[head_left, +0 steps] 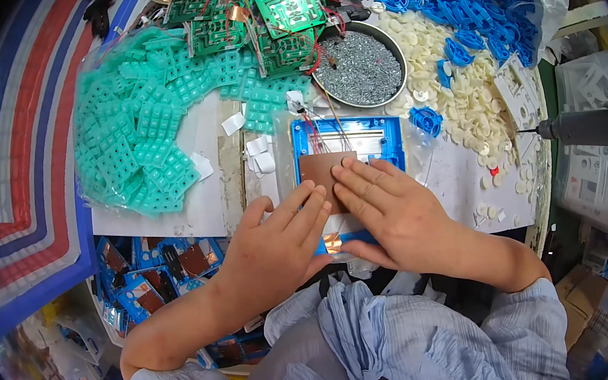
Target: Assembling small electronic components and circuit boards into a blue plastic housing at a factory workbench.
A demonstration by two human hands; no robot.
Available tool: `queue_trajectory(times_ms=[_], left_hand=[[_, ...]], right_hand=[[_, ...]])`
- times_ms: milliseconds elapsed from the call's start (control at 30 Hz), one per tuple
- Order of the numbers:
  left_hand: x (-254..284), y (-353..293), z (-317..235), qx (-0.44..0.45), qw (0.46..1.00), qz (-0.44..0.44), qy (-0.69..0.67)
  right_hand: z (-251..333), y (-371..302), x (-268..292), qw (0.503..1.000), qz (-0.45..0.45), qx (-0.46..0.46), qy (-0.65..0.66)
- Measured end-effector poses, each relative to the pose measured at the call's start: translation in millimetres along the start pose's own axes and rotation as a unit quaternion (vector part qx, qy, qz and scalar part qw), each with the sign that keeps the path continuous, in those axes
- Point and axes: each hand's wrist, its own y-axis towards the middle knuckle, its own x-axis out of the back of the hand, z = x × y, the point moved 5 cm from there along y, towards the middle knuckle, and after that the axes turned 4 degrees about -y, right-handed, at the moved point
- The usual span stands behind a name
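A blue plastic frame [381, 135] lies on the table in front of me, with thin red and white wires at its top left. A brown circuit board [320, 169] sits in it. My left hand [280, 242] and my right hand [390, 210] lie flat side by side on the board, fingers apart and pressing down. A small copper-coloured part [332, 242] shows between my thumbs at the frame's near edge.
A heap of teal rubber keypads [152, 125] lies at the left. Green circuit boards [289, 9] with wires are at the back. A round bowl of screws [361, 69], white discs [459, 95], blue plastic parts [479, 9] and an electric screwdriver [592, 126] stand at the right.
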Motion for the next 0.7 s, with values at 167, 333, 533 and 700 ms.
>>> queue_trajectory(times_ms=[167,333,533,700], left_hand=[[-3.1,1.1,-1.4,0.006,1.000,0.018,0.007],[-4.9,-1.3,0.1,0.018,1.000,0.013,-0.008],[-3.1,-1.3,-1.2,0.022,0.999,0.031,0.002],[0.1,2.0,-1.1,0.007,0.999,0.038,0.015]], right_hand=[[-5.7,2.2,0.2,0.998,0.028,-0.030,-0.043],[-6.3,12.3,1.5,0.998,0.043,-0.015,-0.046],[14.1,-5.5,1.3,0.997,0.071,0.019,-0.033],[17.8,-4.4,-1.0,0.993,0.055,0.044,-0.099]])
